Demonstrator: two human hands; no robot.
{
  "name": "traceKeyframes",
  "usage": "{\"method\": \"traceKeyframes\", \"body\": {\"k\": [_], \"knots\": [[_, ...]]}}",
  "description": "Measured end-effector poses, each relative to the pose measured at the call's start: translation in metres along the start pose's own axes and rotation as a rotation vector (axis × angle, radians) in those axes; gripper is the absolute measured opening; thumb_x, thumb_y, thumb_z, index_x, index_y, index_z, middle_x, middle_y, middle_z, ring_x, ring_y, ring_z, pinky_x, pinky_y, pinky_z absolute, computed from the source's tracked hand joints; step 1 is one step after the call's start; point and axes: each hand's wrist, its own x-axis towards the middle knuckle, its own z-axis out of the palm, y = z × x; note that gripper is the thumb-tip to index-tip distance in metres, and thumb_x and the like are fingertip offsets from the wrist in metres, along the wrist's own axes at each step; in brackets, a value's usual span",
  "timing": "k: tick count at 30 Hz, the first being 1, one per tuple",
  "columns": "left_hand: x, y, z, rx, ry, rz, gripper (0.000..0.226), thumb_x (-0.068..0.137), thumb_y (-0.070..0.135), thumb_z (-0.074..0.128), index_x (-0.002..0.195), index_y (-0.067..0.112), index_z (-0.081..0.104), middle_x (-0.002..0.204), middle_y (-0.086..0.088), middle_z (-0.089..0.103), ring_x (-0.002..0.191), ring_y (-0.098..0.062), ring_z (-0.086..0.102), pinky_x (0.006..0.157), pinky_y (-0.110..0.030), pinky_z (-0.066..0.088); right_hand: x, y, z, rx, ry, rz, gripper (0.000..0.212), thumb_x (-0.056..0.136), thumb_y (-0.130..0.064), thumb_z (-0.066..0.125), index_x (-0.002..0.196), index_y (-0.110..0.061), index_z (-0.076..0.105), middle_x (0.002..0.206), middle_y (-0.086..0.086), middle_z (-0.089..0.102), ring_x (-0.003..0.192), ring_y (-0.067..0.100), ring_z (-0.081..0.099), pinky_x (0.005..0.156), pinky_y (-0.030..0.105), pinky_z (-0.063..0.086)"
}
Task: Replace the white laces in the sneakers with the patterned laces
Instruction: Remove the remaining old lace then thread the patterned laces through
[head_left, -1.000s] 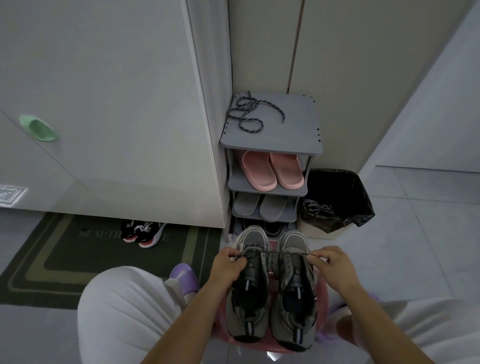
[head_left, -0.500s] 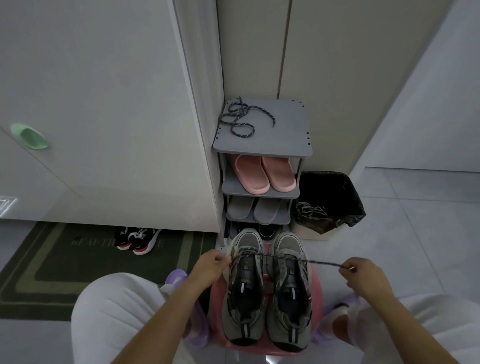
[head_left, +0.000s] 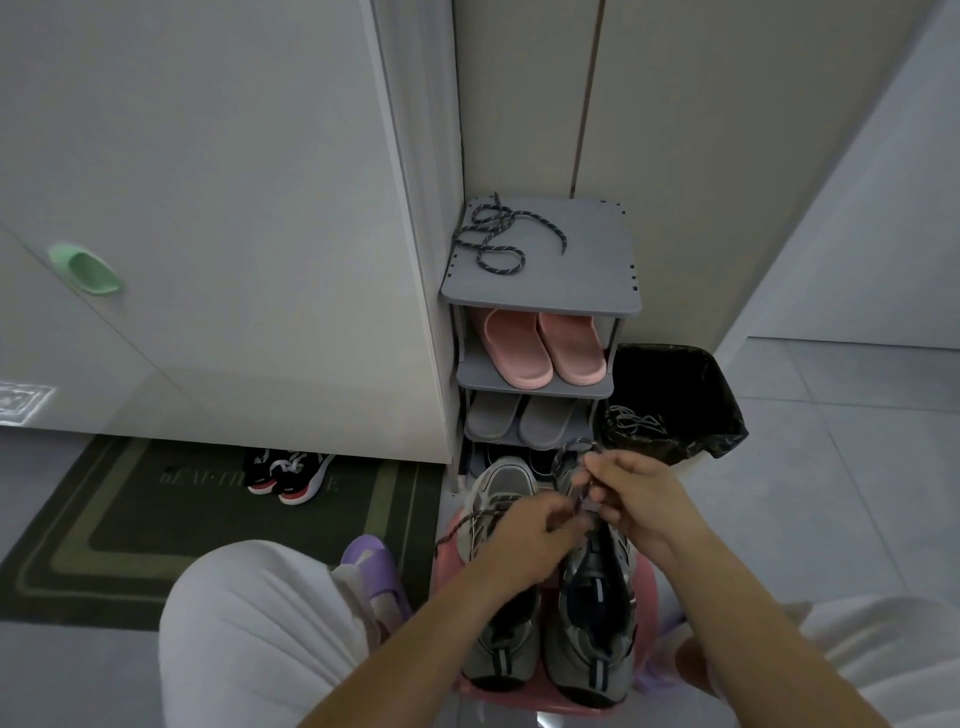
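Note:
Two grey sneakers stand side by side on a pink stool (head_left: 647, 582). Over the right sneaker (head_left: 592, 623), my left hand (head_left: 524, 545) and my right hand (head_left: 634, 499) meet, both pinching the dark patterned lace (head_left: 574, 467) that loops up above its toe. The lace's other end trails left across the left sneaker (head_left: 498, 639). A second patterned lace (head_left: 488, 236) lies coiled on top of the grey shoe rack (head_left: 587, 260). Pale laces (head_left: 631, 421) lie in the black-lined bin (head_left: 675, 395).
The rack holds pink slippers (head_left: 545, 348) and grey slippers (head_left: 519, 421). Black and red shoes (head_left: 285, 473) sit on a dark green mat (head_left: 130, 519) under a white cabinet at the left. My knees in white flank the stool, with a purple slipper (head_left: 374, 571) on my foot.
My right hand, which had pulled the lace out to the right, has come back in over the right sneaker. My left hand has shifted right to meet it, and the lace now forms a loop.

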Motion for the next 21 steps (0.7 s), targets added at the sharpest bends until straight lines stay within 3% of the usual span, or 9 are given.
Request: {"method": "traceKeyframes", "body": {"k": [4,5,7,9,11,13,17,19,21], "knots": [[-0.004,-0.015,-0.016,-0.02,-0.002,-0.104,0.019,0.096,0.015,0.05,0.098,0.006,0.066,0.075,0.006,0.063,0.063,0.004,0.055,0.069,-0.011,0.046,0.002,-0.001,-0.013,-0.036,0.071,-0.038,0.013,0.091,-0.008,0.057,0.081,-0.004,0.062,0.073,0.01,0.065,0.047,0.006,0.051,0.038,0.015,0.037],[-0.006,-0.02,-0.02,0.0,-0.005,-0.125,0.02,0.097,0.013,0.048,0.102,0.005,0.065,0.08,0.004,0.066,0.066,0.004,0.057,0.072,-0.012,0.048,0.002,0.001,-0.017,-0.154,0.116,-0.066,0.01,0.091,-0.011,0.059,0.085,-0.004,0.063,0.079,0.012,0.065,0.052,0.008,0.054,0.042,0.017,0.04],[-0.009,-0.029,-0.025,0.034,0.021,-0.15,0.02,0.096,0.011,0.047,0.104,0.011,0.065,0.08,0.008,0.067,0.069,0.002,0.059,0.073,-0.015,0.05,0.004,0.01,-0.026,-0.652,0.297,-0.206,0.022,0.087,-0.023,0.065,0.102,-0.008,0.061,0.092,0.006,0.061,0.071,0.017,0.059,0.059,0.025,0.043],[-0.011,-0.032,-0.027,0.03,0.069,-0.147,0.016,0.094,0.012,0.052,0.092,0.018,0.066,0.073,0.014,0.066,0.067,0.004,0.059,0.07,-0.011,0.047,0.0,0.02,-0.024,-1.005,0.414,-0.479,0.025,0.084,-0.033,0.066,0.102,-0.018,0.058,0.092,-0.006,0.053,0.077,0.014,0.055,0.067,0.026,0.042],[-0.01,-0.033,-0.026,0.048,0.133,-0.122,0.014,0.091,0.014,0.058,0.081,0.02,0.067,0.069,0.015,0.064,0.062,0.009,0.058,0.064,-0.006,0.041,-0.01,0.028,-0.009,-1.144,0.245,-0.733,0.018,0.084,-0.04,0.061,0.086,-0.022,0.06,0.082,-0.013,0.05,0.069,0.006,0.051,0.061,0.021,0.044],[-0.01,-0.035,-0.024,0.08,0.181,-0.096,0.01,0.089,0.015,0.062,0.084,0.014,0.071,0.07,0.016,0.063,0.061,0.012,0.056,0.06,-0.004,0.038,-0.01,0.045,0.003,-1.292,0.048,-0.872,0.022,0.08,-0.043,0.052,0.084,-0.025,0.064,0.08,-0.014,0.059,0.07,0.005,0.055,0.061,0.021,0.049],[-0.011,-0.049,-0.02,0.226,0.199,-0.076,0.013,0.086,0.024,0.064,0.091,0.016,0.073,0.087,0.008,0.065,0.08,0.003,0.055,0.075,-0.011,0.042,0.0,0.06,0.013,-1.328,-0.046,-0.827,0.026,0.077,-0.036,0.046,0.08,-0.028,0.07,0.074,-0.014,0.067,0.068,0.007,0.063,0.065,0.024,0.049],[-0.009,-0.063,-0.02,0.311,0.226,-0.1,0.013,0.083,0.032,0.065,0.089,0.023,0.073,0.093,0.011,0.065,0.093,-0.005,0.055,0.087,-0.026,0.044,0.005,0.062,0.013,-1.238,-0.063,-0.682,0.019,0.085,-0.028,0.053,0.088,-0.019,0.07,0.084,-0.006,0.068,0.078,0.012,0.063,0.07,0.025,0.047],[-0.007,-0.07,-0.021,0.366,0.273,-0.144,0.014,0.082,0.036,0.066,0.09,0.028,0.072,0.102,0.012,0.063,0.105,-0.009,0.052,0.092,-0.023,0.035,0.014,0.063,0.01,-1.237,-0.03,-0.551,0.015,0.091,-0.022,0.052,0.098,-0.016,0.064,0.098,-0.001,0.064,0.091,0.015,0.059,0.076,0.025,0.043]]}}
